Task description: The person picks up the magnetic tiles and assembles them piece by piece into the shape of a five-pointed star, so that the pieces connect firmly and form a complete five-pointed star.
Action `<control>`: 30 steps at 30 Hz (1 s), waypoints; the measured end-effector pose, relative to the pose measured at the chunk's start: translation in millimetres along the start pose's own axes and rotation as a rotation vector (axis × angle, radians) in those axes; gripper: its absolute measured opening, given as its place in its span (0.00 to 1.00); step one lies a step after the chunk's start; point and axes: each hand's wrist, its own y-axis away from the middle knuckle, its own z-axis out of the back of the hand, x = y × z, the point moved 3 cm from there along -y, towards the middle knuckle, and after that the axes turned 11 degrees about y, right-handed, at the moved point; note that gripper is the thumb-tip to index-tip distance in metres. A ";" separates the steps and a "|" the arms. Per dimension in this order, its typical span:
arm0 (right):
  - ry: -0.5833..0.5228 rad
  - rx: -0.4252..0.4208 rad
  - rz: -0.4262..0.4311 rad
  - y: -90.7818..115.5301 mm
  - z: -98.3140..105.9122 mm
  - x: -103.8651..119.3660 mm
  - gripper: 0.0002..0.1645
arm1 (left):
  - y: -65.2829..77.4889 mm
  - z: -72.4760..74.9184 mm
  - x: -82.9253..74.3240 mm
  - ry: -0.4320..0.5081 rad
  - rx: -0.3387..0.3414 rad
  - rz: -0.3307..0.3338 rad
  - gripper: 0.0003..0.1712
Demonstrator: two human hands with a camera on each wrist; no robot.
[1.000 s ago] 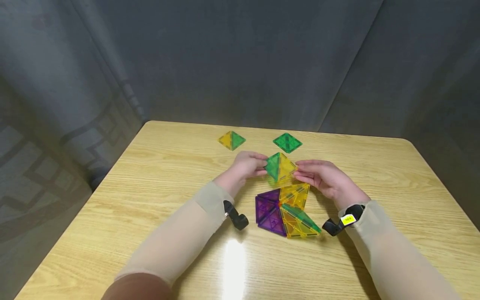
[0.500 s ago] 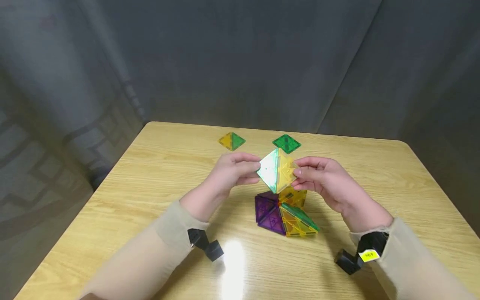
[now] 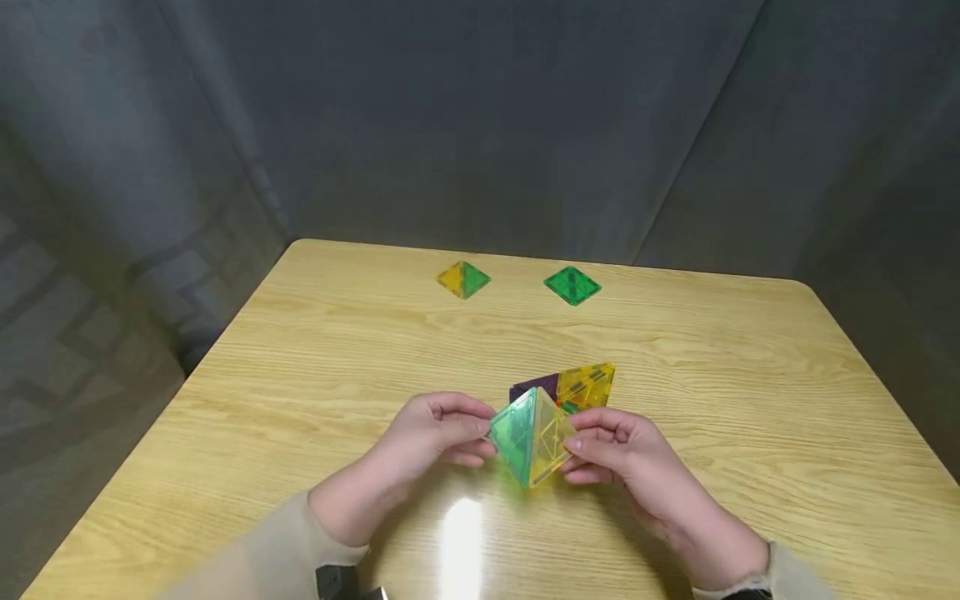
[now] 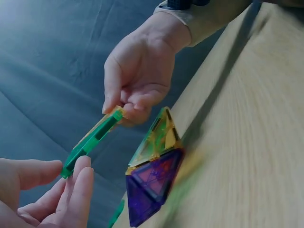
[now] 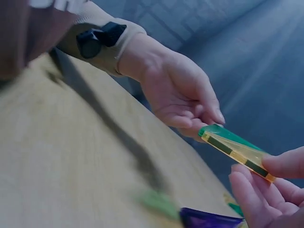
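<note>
A green triangular magnetic tile (image 3: 512,435) and a yellow triangular magnetic tile (image 3: 552,438) are joined along one edge into a diamond, raised off the table. My left hand (image 3: 429,437) pinches the green corner between thumb and fingers. At the yellow corner, my right hand (image 3: 628,457) grips with thumb and fingertips. Behind this pair stands a built shape of purple tiles (image 4: 154,178) and yellow tiles (image 3: 588,385), with a bit of green. In the head view the held pair covers much of the shape.
Toward the back of the wooden table (image 3: 337,333) lie a yellow-green tile pair (image 3: 463,280) and an all-green pair (image 3: 573,286). A grey curtain (image 3: 465,125) hangs behind the table.
Both hands have brought the green-yellow pair nearer the body, from behind the built shape to its near side. The built shape and the two back pairs stay put.
</note>
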 end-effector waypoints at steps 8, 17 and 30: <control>-0.055 -0.033 -0.084 14.2 -0.1 -21.4 0.15 | -3.1 1.4 15.1 0.012 -0.030 0.043 0.21; -0.131 -0.091 -0.127 27.1 -1.5 -32.2 0.14 | -5.2 1.8 29.0 0.056 -0.027 0.091 0.24; -0.132 -0.251 -0.153 21.8 -1.6 -42.9 0.12 | -19.5 -1.8 43.4 0.057 -0.083 0.149 0.21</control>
